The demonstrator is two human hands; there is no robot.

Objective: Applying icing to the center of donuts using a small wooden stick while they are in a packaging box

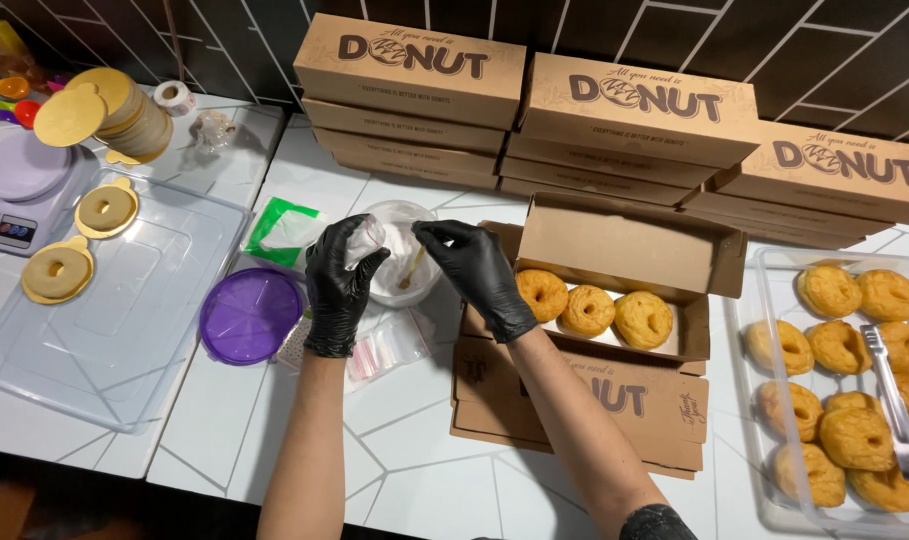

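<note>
Two black-gloved hands are working over the white tiled counter (415, 440). My left hand (340, 280) is closed around a small clear plastic bag (367, 240), pinching it near its mouth just above the round clear tub of white powder (400, 275). My right hand (475, 262) has its fingers narrowed on the top of a thin wooden spoon (412, 270) which stands in the tub. I judge the bag is very light, soft and a little slippery under the glove, so it is better to hold it at the upper edge and keep the mouth open. Beside me, the open box (615, 250) holds three donuts (587, 310), and a purple lid (252, 315) lies to the left.
</note>
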